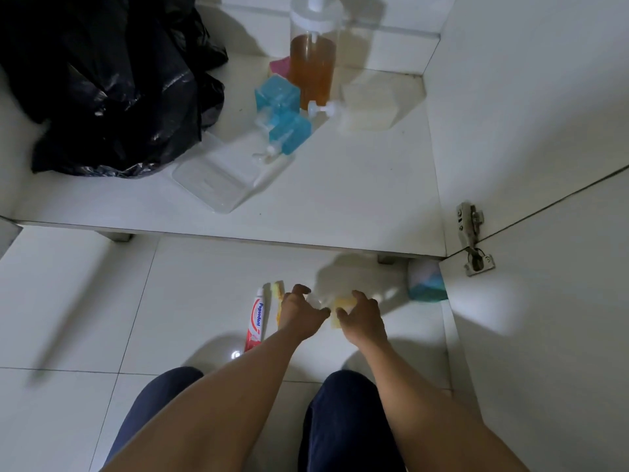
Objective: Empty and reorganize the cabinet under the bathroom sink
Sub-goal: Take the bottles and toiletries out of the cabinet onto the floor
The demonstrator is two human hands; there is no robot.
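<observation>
1. While both hands reach down to the white tiled floor in the head view, the emptying step looks to be in hand: things from the cabinet are being laid out in front of it.
2. The left hand and right hand hover close together over a small yellow item beside a clear, blurred object I cannot identify; fingers of both hands are spread and curled, clamped on nothing that I can see.
3. Just left of the hands lie a red-and-white toothpaste tube and a yellow toothbrush, side by side on the floor.
4. Farther off, the white cabinet shelf is not yet empty: a black plastic bag at far left, a flat clear plastic tray, two blue pump bottles, a tall clear dispenser of amber liquid and a pale translucent container.
5. Next, I judge, the hands must let go of the floor items and reach far into the cabinet, lifting the upright dispenser without tipping it.
</observation>
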